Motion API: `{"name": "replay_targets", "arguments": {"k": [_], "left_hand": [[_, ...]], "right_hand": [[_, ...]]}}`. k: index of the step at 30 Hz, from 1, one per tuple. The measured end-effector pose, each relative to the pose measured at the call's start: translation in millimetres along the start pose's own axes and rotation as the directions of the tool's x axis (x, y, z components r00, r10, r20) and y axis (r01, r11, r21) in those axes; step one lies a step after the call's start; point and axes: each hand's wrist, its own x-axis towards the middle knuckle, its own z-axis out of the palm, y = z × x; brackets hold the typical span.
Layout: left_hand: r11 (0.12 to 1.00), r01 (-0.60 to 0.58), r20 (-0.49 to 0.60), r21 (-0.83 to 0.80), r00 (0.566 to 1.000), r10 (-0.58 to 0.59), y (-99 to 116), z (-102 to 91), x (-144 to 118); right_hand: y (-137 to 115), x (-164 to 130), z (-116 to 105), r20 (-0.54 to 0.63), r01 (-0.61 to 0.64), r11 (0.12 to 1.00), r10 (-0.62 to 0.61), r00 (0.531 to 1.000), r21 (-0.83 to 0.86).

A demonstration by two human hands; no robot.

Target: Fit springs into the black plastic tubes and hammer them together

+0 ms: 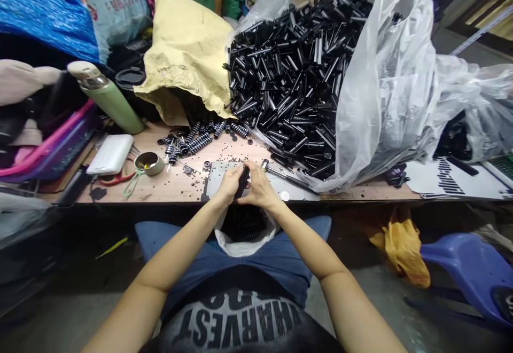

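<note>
Between my hands, just over the table's front edge, is a black plastic tube-like part (242, 182). My left hand (230, 182) has its fingers wrapped round it from the left. From the right, my right hand (258, 185) closes on the same part, fingertips near its upper end. Under both hands lies a pale grey plate (276, 185) on the table. A hammer-like tool with a dark handle (290, 177) rests just right of my right hand. Below, an open white bag (244, 249) with dark contents sits between the knees.
A clear plastic bag (377, 107) spills a big heap of black tubular parts (288, 70). Left of it, a yellow sack (188, 48) stands behind striped springs (196, 139). A metal cup (149, 163), white box (111, 154), red scissors (118, 178) and green bottle (114, 102) stand left.
</note>
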Motion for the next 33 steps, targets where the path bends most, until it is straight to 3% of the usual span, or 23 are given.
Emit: {"name": "replay_targets", "arguments": {"k": [2, 5, 7, 9, 12, 14, 19, 23, 26, 30, 33], "left_hand": [[0.923, -0.219, 0.016, 0.317, 0.974, 0.226, -16, -0.9, -1], [0.617, -0.45, 0.203, 0.645, 0.88, 0.43, -37, -5.7, -1], [0.444, -0.554, 0.365, 0.704, 0.819, 0.443, -45, -11.6, 0], [0.301, -0.632, 0.492, 0.714, 0.759, 0.426, -47, -18.3, 2], [0.124, -0.659, 0.566, 0.742, 0.714, 0.413, -44, -26.1, 3], [0.044, -0.651, 0.576, 0.758, 0.699, 0.423, -42, -28.0, 2], [-0.051, -0.627, 0.568, 0.777, 0.664, 0.486, -44, -26.3, -4], [-0.072, -0.623, 0.565, 0.779, 0.647, 0.512, -45, -25.2, -5], [-0.059, -0.61, 0.548, 0.79, 0.661, 0.513, -45, -24.0, -6], [-0.024, -0.588, 0.516, 0.809, 0.689, 0.509, -46, -20.7, -10], [-0.018, -0.573, 0.502, 0.819, 0.701, 0.506, -49, -19.0, -11]], "right_hand": [[6, -3, 11, -0.036, -0.076, 0.996, 0.075, 0.997, -0.041], [18, -13, 9, 0.003, -0.126, 0.984, 0.128, 0.992, -0.128], [29, -23, -7, 0.01, -0.174, 0.953, 0.182, 0.983, -0.247], [43, -32, -30, -0.063, -0.302, 0.857, 0.305, 0.95, -0.417], [58, -40, -56, -0.11, -0.414, 0.692, 0.439, 0.892, -0.592], [58, -42, -61, -0.067, -0.419, 0.677, 0.481, 0.874, -0.605], [36, -52, -48, -0.099, -0.537, 0.579, 0.618, 0.78, -0.613], [26, -68, -38, -0.144, -0.566, 0.513, 0.646, 0.749, -0.645], [30, -75, -40, -0.178, -0.588, 0.474, 0.659, 0.731, -0.656], [36, -78, -55, -0.18, -0.672, 0.559, 0.688, 0.703, -0.485], [28, -82, -60, -0.125, -0.636, 0.699, 0.635, 0.762, -0.326]]}}
